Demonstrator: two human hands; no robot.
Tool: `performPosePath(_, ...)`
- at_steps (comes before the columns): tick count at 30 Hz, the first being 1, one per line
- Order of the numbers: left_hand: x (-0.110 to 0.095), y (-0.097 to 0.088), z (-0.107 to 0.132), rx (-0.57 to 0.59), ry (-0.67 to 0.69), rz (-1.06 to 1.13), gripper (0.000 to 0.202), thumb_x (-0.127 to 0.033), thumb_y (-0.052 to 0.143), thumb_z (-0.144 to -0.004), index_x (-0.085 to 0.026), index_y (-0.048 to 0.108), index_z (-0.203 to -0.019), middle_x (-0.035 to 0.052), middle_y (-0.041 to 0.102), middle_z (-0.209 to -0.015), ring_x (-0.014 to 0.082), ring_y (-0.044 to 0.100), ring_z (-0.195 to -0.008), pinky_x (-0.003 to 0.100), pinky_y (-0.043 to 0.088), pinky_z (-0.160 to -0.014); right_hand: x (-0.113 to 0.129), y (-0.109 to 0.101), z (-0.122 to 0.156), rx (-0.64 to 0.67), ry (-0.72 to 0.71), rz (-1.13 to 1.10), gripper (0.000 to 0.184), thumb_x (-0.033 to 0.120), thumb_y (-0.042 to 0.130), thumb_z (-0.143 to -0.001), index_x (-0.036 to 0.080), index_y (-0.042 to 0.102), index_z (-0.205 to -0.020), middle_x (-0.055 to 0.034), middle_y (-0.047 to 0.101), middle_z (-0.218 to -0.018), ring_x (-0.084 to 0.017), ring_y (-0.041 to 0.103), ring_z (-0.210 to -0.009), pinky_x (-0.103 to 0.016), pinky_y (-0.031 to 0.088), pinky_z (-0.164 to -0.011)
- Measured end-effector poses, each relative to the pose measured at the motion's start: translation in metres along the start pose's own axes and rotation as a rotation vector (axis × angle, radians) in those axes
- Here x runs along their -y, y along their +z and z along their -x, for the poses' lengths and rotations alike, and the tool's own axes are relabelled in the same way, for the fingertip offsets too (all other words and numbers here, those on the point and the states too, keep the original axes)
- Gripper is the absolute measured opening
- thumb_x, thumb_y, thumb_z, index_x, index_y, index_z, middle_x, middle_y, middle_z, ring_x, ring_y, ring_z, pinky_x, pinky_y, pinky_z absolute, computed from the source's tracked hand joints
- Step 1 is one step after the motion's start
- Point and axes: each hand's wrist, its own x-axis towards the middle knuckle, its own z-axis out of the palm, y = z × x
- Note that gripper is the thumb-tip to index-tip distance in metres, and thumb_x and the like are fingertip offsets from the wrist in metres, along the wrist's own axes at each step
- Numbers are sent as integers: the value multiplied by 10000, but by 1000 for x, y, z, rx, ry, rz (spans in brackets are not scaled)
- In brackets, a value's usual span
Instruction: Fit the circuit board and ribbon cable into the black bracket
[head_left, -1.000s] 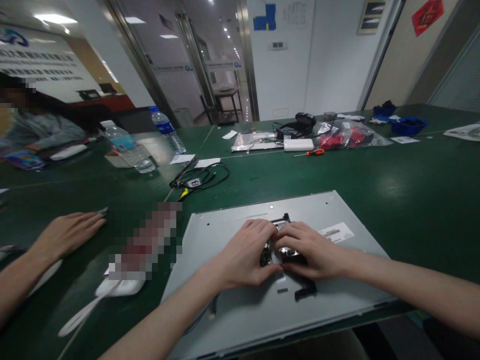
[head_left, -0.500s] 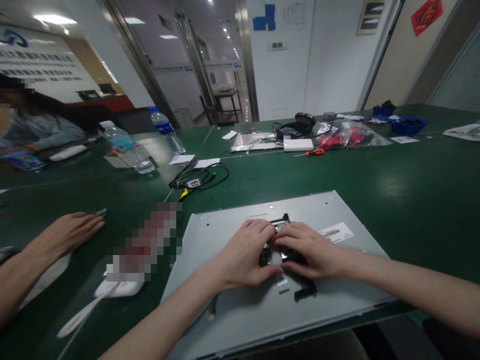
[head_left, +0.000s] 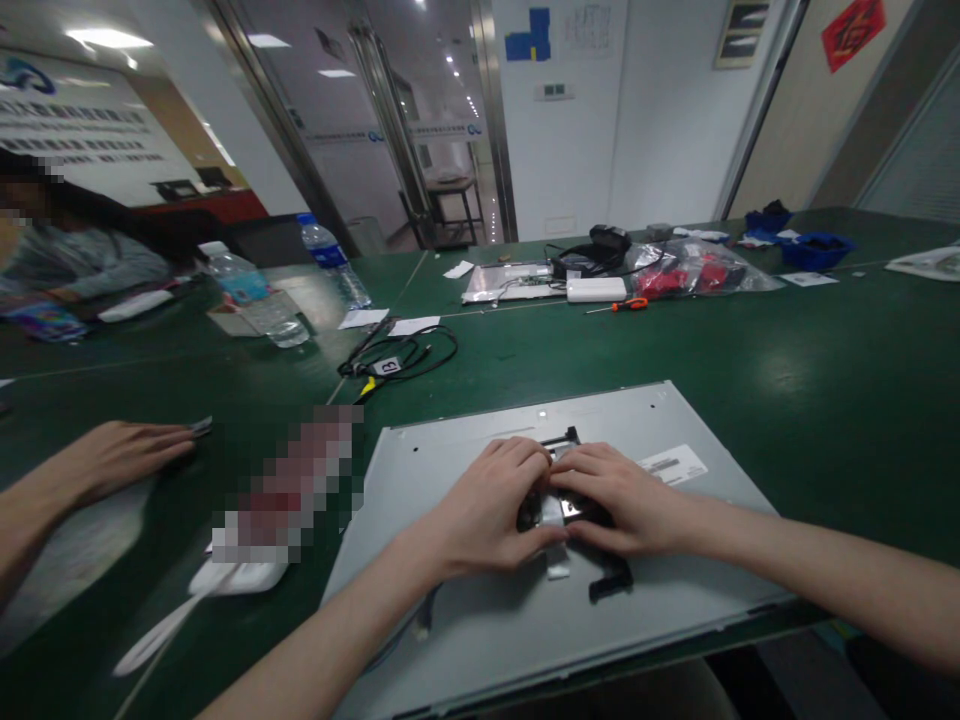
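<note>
A flat grey metal panel [head_left: 480, 630], like the back of a screen, lies on the table before me. At its middle, dark parts [head_left: 572, 506] show between my hands, with a black plastic bracket [head_left: 611, 582] on the near side. My left hand [head_left: 491, 505] curls in from the left, its thumb on a silver strip [head_left: 556, 560]. My right hand [head_left: 626, 500] mirrors it from the right, thumb tip at the strip's edge. The index fingers meet at the strip's far end, so their exact grip there is hidden.
A co-worker's hand [head_left: 131, 455] rests at left, by a white-ended strap [head_left: 240, 575] and a blurred-out object. Farther back are a black cable [head_left: 405, 350], two water bottles [head_left: 255, 295], an orange screwdriver [head_left: 630, 305], a plastic bag of red items [head_left: 697, 270] and blue trays [head_left: 817, 250].
The silver strip between my thumbs now lies flatter and covers a small dark mark on the panel. My hands barely moved. The co-worker's hand shifted slightly to the left.
</note>
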Motion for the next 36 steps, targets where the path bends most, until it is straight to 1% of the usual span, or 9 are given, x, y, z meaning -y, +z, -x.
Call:
performPosePath(3, 0, -1, 0, -14, 8, 4, 247, -377, 647, -812, -197, 539, -943, 81, 576, -1013, 273, 533, -994, 464, 425, -933, 0, 0, 0, -2, -1, 1, 434, 287, 628, -901, 169, 518, -1303, -132, 592, -1273, -267, 510, -1185, -465, 396, -1032)
performPosePath(7, 2, 0, 1, -30, 18, 13, 228, -334, 651, -778, -205, 551, -937, 77, 581, -1024, 277, 536, -1010, 474, 427, -946, 1, -1, 0, -3, -2, 2, 425, 273, 626, -893, 154, 520, -1287, -139, 593, -1276, -265, 516, -1187, -459, 399, -1037)
performPosePath(11, 3, 0, 0, -40, 28, 20, 267, -356, 665, -768, -209, 561, -965, 78, 585, -1032, 284, 540, -1017, 490, 421, -959, 1, -1, 0, -11, -1, 2, 405, 273, 624, -893, 153, 524, -1267, -137, 596, -1273, -265, 519, -1182, -460, 403, -1035)
performPosePath(17, 1, -3, 0, -9, 34, -10, 350, -373, 696, -755, -211, 565, -1036, 87, 591, -1065, 294, 538, -1034, 492, 411, -977, 2, -2, 0, 5, 3, 7, 421, 255, 630, -887, 143, 526, -1280, -141, 596, -1268, -266, 512, -1189, -457, 400, -1035)
performPosePath(19, 1, -3, 0, -4, 34, -16, 369, -381, 703, -752, -213, 566, -1050, 86, 593, -1073, 297, 537, -1044, 496, 406, -986, 2, -2, 0, 3, 1, 9, 418, 253, 633, -885, 155, 529, -1278, -136, 597, -1267, -265, 512, -1184, -465, 400, -1029)
performPosePath(22, 2, -2, 0, -8, 41, -10, 365, -392, 707, -754, -217, 570, -1043, 79, 600, -1065, 295, 542, -1045, 493, 407, -986, 1, -1, 1, -8, 3, 10, 425, 261, 640, -883, 180, 526, -1284, -125, 598, -1268, -265, 516, -1174, -471, 400, -1020)
performPosePath(27, 2, -1, 0, -14, 43, -7, 350, -395, 699, -762, -215, 572, -1034, 78, 602, -1044, 290, 548, -1020, 485, 415, -967, 0, 0, 1, -13, 13, 9, 442, 257, 648, -872, 183, 514, -1287, -126, 597, -1266, -269, 515, -1178, -470, 396, -1018)
performPosePath(36, 1, -3, 0, 3, 28, -13, 364, -384, 707, -757, -213, 572, -1048, 83, 600, -1066, 296, 548, -1037, 494, 413, -976, 2, 1, 0, -47, 55, -17, 389, 268, 666, -856, 182, 513, -1203, -109, 616, -1175, -267, 532, -1120, -462, 407, -1005)
